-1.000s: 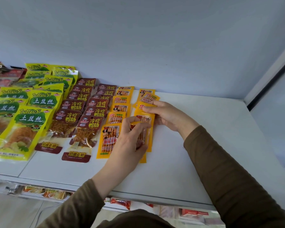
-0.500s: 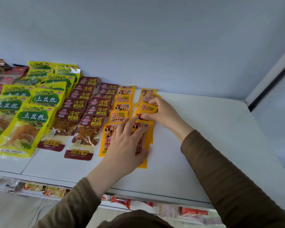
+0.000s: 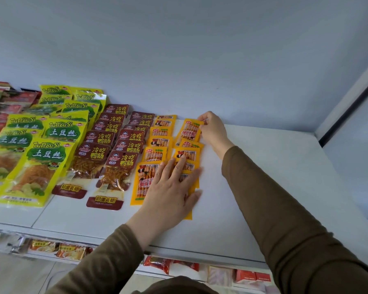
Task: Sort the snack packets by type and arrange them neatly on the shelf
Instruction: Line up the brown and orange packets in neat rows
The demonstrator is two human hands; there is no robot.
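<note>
Since the earlier frame, the right hand (image 3: 212, 130) has reached farther back along the shelf (image 3: 253, 187), while the left hand (image 3: 171, 187) has flattened. Right fingers now pinch the top right corner of the rearmost orange packet (image 3: 189, 131), which lies tilted at the back of the right-hand orange column, just short of the shelf's back edge. Left hand lies palm down with fingers straight and spread, pressing the front packets (image 3: 186, 164) of that column toward the shelf's front edge. A second orange column (image 3: 158, 143) lies just left of the first. Brown packets (image 3: 115, 145) form two columns farther left; green-yellow packets (image 3: 40, 153) fill the shelf's left part. Red packets (image 3: 0, 111) sit at the far left edge.
</note>
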